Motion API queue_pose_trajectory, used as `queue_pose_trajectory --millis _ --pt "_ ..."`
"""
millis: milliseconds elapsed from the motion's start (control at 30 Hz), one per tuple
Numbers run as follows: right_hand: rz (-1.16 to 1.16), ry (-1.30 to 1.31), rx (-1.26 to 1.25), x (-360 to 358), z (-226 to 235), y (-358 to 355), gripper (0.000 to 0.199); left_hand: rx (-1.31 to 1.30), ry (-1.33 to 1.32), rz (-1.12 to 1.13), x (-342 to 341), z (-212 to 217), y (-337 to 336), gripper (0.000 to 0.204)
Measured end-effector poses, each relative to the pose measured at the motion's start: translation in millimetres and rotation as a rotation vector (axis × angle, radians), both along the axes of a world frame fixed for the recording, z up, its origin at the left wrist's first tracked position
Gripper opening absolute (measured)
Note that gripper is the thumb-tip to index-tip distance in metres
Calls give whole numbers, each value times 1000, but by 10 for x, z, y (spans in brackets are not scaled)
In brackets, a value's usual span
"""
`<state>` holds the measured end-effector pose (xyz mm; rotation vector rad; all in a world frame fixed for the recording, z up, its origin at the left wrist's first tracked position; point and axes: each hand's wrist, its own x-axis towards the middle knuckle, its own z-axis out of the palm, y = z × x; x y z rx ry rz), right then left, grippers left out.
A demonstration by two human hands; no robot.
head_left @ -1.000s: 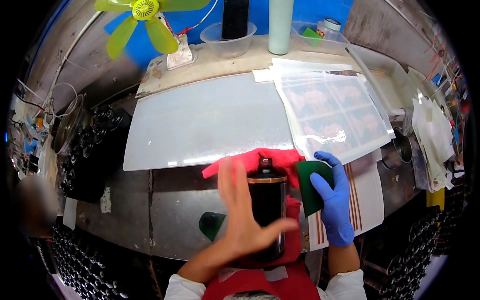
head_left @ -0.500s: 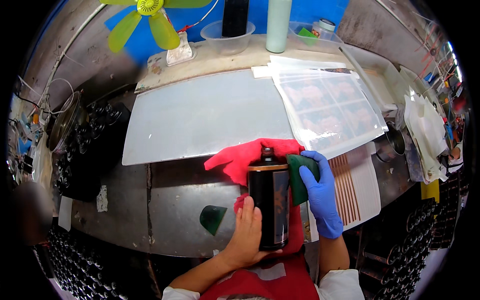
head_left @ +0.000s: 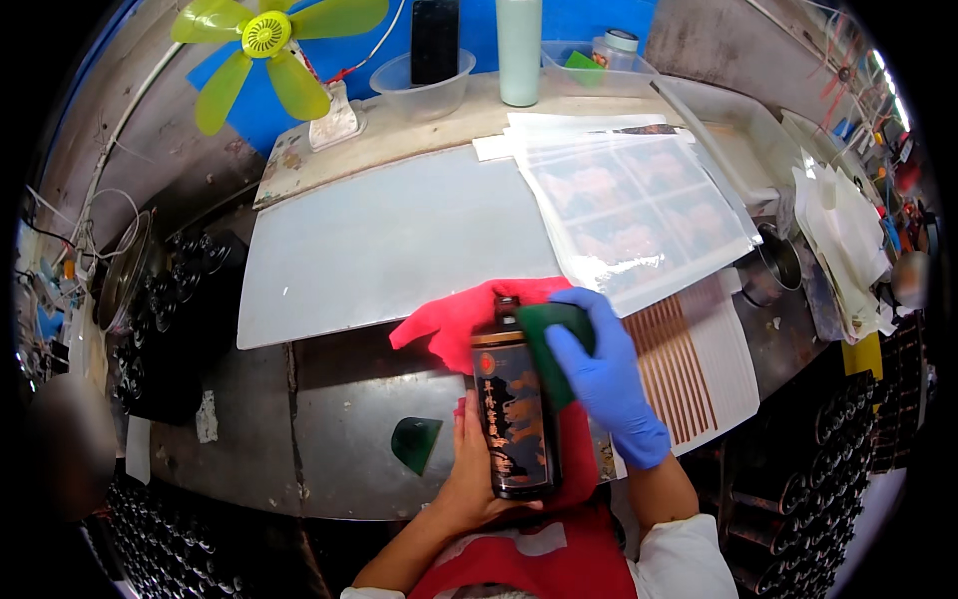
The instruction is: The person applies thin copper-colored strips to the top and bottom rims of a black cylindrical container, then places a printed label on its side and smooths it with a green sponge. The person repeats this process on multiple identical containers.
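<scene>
A black bottle [head_left: 514,419] with an orange-brown picture panel and a gold band at its shoulder stands nearly upright, slightly tilted, over a pinkish-red cloth [head_left: 439,324]. My left hand [head_left: 467,469] grips its lower left side, thumb up along the edge and the fingers partly hidden under the base. In a blue glove, my right hand [head_left: 604,374] pinches a dark green flat scraper [head_left: 555,339] against the bottle's upper right side. Another dark green piece [head_left: 415,444], rounded on one edge, lies on the metal table [head_left: 349,399] left of my left hand.
Beyond the cloth lies a pale grey board [head_left: 389,230]. Plastic-covered printed sheets [head_left: 639,210] overlap its right side, above a brown-striped sheet [head_left: 689,364]. A yellow-green fan [head_left: 266,36], clear bowl [head_left: 424,88] and pale green bottle [head_left: 519,55] line the back. Black bottles [head_left: 165,544] crowd the lower left.
The bottle has turned, bringing its picture panel round to face me. My right hand has moved left with the scraper, now overlapping the bottle's right edge. The whole view has shifted slightly.
</scene>
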<state>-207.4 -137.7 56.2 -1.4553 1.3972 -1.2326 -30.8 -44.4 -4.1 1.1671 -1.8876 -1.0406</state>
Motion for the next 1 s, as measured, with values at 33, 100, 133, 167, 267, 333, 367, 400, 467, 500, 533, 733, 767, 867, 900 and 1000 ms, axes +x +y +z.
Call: queue_pose_trajectory --millis 33,100,133,167,267,333,367,400,467,500,533,733,767,867,900,1000 --pt "-9 -71 27 -92 -152 -21 30 23 34 -11 47 -71 1 142" --pt "-92 -130 113 -280 -344 19 32 56 121 -65 100 -125 -28 143" --pt "-88 -157 115 -285 -327 68 32 207 140 -66 135 -47 -51 137" --pt "-84 -183 118 -282 -296 97 32 156 156 -56 120 33 -76 134" --pt "-127 -196 40 -172 97 83 32 -26 246 -9 -11 228 -126 119" --pt "-33 74 -74 -10 292 48 30 -50 93 29 -46 201 -58 132" --pt "16 209 -129 95 365 45 29 -68 27 50 -63 191 -28 132" --pt "82 427 -226 220 437 56 30 -86 -40 70 -79 185 3 133" --pt "207 814 -178 421 525 84 30 -114 -167 78 -138 353 7 133" --pt "169 729 -200 384 493 69 30 -133 -177 71 -149 349 8 131" --pt "151 632 -227 368 413 31 29 -149 -197 83 -121 338 32 130" --pt "-13 6 155 -59 148 71 29 -78 -252 61 -53 315 61 125" --pt "-44 -91 172 -132 -10 67 29 -45 -271 45 -48 324 47 126" --pt "-40 -162 236 -226 -352 116 31 -5 225 -122 4 81 -83 127" --pt "-18 -152 261 -240 -436 135 32 32 336 -170 31 -2 -117 127" --pt "-61 -112 221 -364 -301 131 31 129 396 -216 124 -126 -139 132"
